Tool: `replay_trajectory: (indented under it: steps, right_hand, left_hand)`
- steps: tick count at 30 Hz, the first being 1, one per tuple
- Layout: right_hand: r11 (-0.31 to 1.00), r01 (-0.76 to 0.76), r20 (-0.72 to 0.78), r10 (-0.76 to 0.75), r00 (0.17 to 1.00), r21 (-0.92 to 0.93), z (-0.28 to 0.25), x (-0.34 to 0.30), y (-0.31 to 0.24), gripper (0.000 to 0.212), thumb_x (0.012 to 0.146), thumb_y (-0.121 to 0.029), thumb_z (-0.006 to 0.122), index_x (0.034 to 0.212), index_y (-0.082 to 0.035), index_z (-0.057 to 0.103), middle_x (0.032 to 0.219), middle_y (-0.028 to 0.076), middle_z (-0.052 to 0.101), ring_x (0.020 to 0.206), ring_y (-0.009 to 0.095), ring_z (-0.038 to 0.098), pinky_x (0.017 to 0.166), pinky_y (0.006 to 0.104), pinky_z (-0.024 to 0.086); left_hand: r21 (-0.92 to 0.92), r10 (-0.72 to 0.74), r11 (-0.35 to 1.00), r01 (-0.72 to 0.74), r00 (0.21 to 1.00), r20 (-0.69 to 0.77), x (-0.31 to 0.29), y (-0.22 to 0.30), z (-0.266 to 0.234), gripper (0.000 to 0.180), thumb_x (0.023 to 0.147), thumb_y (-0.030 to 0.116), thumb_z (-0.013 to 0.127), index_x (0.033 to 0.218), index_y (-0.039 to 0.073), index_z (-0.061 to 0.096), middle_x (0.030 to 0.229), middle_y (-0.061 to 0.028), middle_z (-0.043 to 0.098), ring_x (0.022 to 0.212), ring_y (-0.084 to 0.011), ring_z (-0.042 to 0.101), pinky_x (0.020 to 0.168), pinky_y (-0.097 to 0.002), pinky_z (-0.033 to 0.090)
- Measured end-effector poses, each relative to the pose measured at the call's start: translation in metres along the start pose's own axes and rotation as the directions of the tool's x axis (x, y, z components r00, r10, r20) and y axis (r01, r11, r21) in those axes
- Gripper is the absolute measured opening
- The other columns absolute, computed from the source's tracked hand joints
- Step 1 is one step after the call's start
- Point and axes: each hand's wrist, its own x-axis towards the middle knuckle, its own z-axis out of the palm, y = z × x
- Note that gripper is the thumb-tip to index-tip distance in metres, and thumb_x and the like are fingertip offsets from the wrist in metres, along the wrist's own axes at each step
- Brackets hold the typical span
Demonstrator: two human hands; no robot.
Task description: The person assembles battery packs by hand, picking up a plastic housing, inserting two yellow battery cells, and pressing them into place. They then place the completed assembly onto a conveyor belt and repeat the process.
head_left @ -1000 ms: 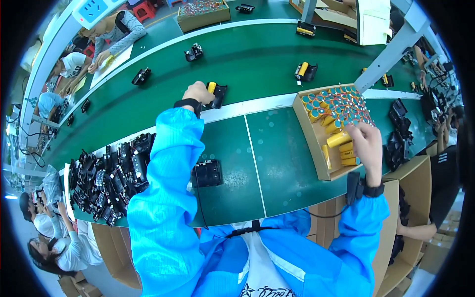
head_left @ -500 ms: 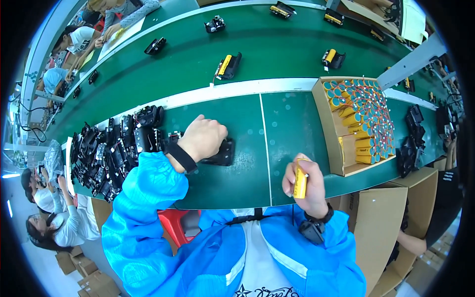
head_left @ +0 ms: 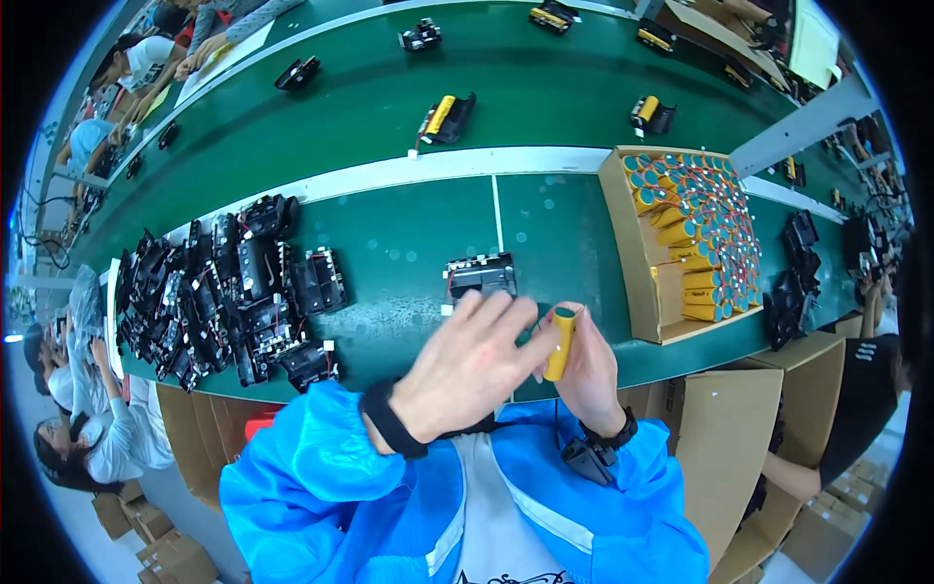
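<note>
My right hand (head_left: 592,375) holds a yellow cylindrical battery (head_left: 560,348) roughly upright between thumb and fingers. My left hand (head_left: 472,365) reaches across in front of me, its fingers spread and slightly blurred. Its fingertips come up against the battery's side; whether they grip anything there is hard to see. Just beyond the left fingers, a black plastic housing (head_left: 491,276) with a circuit board and a small white connector lies on the green bench (head_left: 409,229). The left fingers hide its near edge.
Many black housings (head_left: 258,273) are heaped on the left. At the right stands a cardboard box (head_left: 634,263) of yellow batteries with red wires. Beyond a white rail, a green conveyor (head_left: 350,117) carries several housings, some with batteries. Other people work at far left and right.
My left hand moved right, off the bench to the battery. A black housing now lies in front of me, right of where that hand was. The battery turned more upright in my right hand.
</note>
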Motion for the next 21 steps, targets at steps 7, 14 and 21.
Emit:
replay_trajectory:
  steps: [7,14,21]
  right_hand:
    - [0.952,-0.047,0.077,0.074,0.994,-0.302,-0.010,-0.009,0.006,0.030,0.109,-0.033,0.033,0.111,-0.007,0.047,0.090,0.004,0.050,0.075,0.011,0.048,0.068,0.0263,0.042]
    - [0.931,-0.016,0.001,0.017,1.000,-0.364,-0.010,-0.015,0.010,0.025,0.108,-0.029,0.037,0.108,-0.007,0.048,0.097,0.004,0.053,0.091,0.009,0.049,0.078,0.0229,0.041]
    - [0.965,-0.184,0.210,0.222,0.952,-0.185,-0.022,-0.009,-0.009,0.022,0.104,-0.023,0.044,0.109,-0.003,0.053,0.086,0.007,0.056,0.075,0.013,0.054,0.068,0.0287,0.044]
  left_hand:
    - [-0.144,-0.056,0.989,0.032,0.985,-0.161,-0.024,0.013,0.034,0.021,0.078,0.020,0.076,0.093,0.010,0.067,0.088,-0.0019,0.056,0.081,-0.0189,0.055,0.072,-0.0343,0.040]
    - [-0.145,-0.016,0.989,-0.027,0.958,-0.287,-0.025,0.009,0.047,0.020,0.076,0.016,0.079,0.090,0.007,0.068,0.087,-0.0027,0.063,0.075,-0.0180,0.059,0.070,-0.0316,0.043]
    - [-0.371,-0.051,0.925,-0.084,0.939,-0.339,-0.024,-0.004,0.042,0.014,0.074,0.007,0.077,0.086,0.005,0.071,0.090,-0.0027,0.064,0.078,-0.0195,0.060,0.074,-0.0322,0.044]
